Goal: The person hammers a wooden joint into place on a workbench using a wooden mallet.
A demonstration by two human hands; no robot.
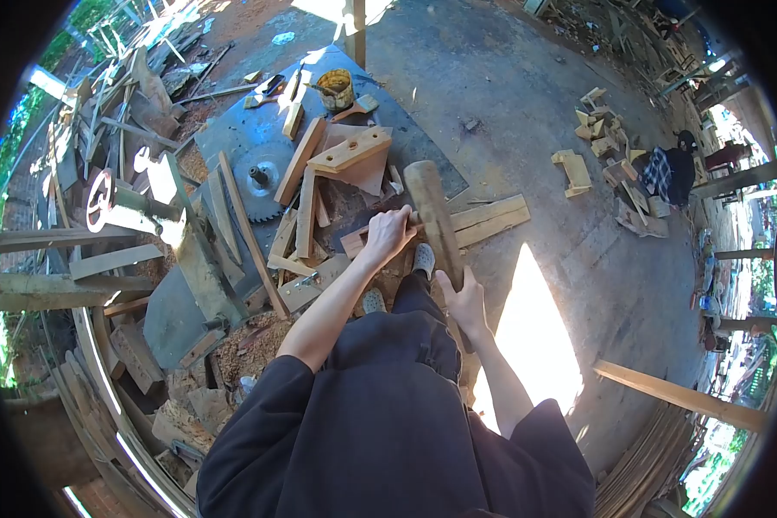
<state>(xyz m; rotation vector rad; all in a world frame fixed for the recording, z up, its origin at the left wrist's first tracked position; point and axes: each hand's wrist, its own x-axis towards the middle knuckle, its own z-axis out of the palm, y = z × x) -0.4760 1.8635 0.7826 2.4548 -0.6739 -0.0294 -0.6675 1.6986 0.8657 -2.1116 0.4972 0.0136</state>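
My left hand (pixel 389 233) is closed on a short wooden handle, most of it hidden by the fingers, above a flat wooden board (pixel 490 220). A long, thick, rounded piece of wood (pixel 434 207) slants down past the board's middle, in front of it. Around the lower part of that rounded piece, my right hand (pixel 464 302) is wrapped. The board lies low, near my shoe (pixel 424 259), and reaches out on both sides of the rounded piece.
At the left stands a saw table with a round blade (pixel 263 181); wood strips, a drilled block (pixel 350 150) and a yellow tub (pixel 333 90) lie beyond. Wood offcuts (pixel 571 173) are on the floor at right. A long beam (pixel 678 395) juts in at lower right.
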